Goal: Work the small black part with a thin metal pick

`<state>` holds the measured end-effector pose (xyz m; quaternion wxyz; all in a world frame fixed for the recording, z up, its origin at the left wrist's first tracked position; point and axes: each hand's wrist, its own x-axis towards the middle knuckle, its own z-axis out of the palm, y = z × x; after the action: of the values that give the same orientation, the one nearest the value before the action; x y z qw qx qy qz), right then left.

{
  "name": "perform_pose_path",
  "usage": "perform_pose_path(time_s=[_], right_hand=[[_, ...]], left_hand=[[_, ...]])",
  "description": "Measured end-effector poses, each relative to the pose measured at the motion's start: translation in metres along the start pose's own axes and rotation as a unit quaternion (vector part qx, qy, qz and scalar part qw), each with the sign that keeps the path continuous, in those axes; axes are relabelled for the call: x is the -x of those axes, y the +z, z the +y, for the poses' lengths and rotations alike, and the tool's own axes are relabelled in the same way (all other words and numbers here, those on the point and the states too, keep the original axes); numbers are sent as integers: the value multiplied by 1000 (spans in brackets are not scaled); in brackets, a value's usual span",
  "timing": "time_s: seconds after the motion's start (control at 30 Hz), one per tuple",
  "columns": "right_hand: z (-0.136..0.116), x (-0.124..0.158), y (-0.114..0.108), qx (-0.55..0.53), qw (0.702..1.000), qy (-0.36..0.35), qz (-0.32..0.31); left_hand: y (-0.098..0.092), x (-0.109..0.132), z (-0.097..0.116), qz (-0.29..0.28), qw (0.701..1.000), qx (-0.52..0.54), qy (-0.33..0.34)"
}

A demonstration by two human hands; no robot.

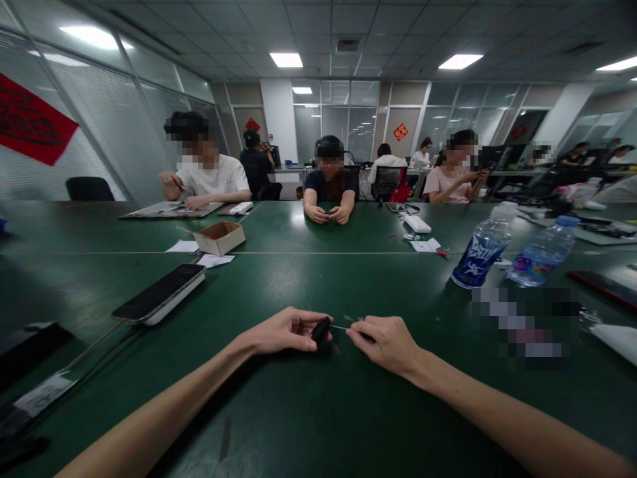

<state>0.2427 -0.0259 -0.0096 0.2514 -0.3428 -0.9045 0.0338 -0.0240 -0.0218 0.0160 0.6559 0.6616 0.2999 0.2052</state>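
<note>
Over the green table point(279, 411), my left hand point(283, 332) grips a small black block-shaped piece point(321, 330) between thumb and fingers. To its right, my right hand point(391, 342) is closed on a thin tool with a metal shaft point(339, 326), which looks like a small screwdriver. The shaft points left and its end meets the side of the black piece, or lies very close to it. Most of the tool's handle is hidden inside my right fingers. What kind of part the black piece is cannot be made out.
Left of my hands lies a phone on a white box point(162, 295), with cables trailing from it. An open cardboard box point(219, 238) stands beyond. At right stand two water bottles point(484, 245). Small red-handled pliers point(442, 252) lie past them. Other people sit across the table.
</note>
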Motion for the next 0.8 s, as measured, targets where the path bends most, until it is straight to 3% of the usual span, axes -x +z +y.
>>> perform_pose_path(time_s=[0.27, 0.6, 0.7, 0.8], right_hand=[[6, 2, -1, -22, 999, -37, -19], [6, 3, -1, -32, 997, -74, -12], [5, 2, -2, -32, 997, -72, -6], [1, 1, -3, -12, 999, -50, 9]], left_hand=[[2, 3, 10, -58, 998, -10, -25], [1, 3, 7, -101, 994, 5, -43], [1, 2, 8, -92, 995, 4, -34], [2, 0, 5, -46, 999, -7, -16]])
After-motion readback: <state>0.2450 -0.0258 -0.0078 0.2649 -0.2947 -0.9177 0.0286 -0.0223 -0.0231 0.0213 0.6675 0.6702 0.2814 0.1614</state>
